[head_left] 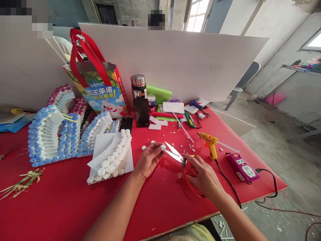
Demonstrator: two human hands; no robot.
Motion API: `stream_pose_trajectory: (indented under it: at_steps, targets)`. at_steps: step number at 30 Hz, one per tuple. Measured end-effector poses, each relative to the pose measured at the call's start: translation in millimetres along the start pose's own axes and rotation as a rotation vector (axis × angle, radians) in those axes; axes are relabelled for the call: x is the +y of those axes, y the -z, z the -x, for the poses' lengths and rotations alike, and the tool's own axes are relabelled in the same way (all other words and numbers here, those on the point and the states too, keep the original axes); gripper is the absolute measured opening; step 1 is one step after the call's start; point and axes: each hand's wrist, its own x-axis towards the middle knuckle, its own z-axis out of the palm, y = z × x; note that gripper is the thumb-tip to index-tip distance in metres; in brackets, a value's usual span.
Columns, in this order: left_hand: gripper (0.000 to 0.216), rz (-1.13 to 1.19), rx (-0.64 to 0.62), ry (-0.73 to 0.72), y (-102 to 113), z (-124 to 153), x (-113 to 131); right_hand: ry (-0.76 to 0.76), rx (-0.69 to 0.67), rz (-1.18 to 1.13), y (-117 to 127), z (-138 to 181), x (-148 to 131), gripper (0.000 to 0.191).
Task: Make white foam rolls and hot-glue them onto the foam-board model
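**Scissors at a small white roll over the red table**

The left hand [147, 160] pinches a roll [163, 147] between thumb and fingertips, just above the table [62, 201]. The right hand [204, 177] grips the scissors [175, 154], whose blades are parted at the roll. Just right stand a glue gun [210, 144], its cord passing the right wrist, and a power strip [242, 167]. To the left lie a card of white rolls [110, 160] and blue-tipped rows [52, 137]. Behind are a phone [126, 124], flask [138, 86], bag [100, 87] and white board [175, 60]. The palm hides most of the scissors' red handles.
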Motion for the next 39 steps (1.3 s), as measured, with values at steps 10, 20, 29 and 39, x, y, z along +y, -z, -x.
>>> stream_pose_trajectory:
  at_steps: [10,20,29,39]
  targets:
    - [0.021,-0.054,0.006,-0.017,0,-1,1,0.029,-0.026,0.012,7,5,4,0.046]
    - [0.021,-0.088,-0.011,-0.017,-1,0,4,-0.014,-0.085,-0.118,5,6,9,0.049]
    - [0.021,0.007,-0.024,0.032,0,0,5,-0.149,-0.191,-0.277,20,1,3,0.043]
    - [0.029,0.076,0.059,0.069,-2,0,3,-0.099,-0.067,-0.136,9,0,-10,0.054]
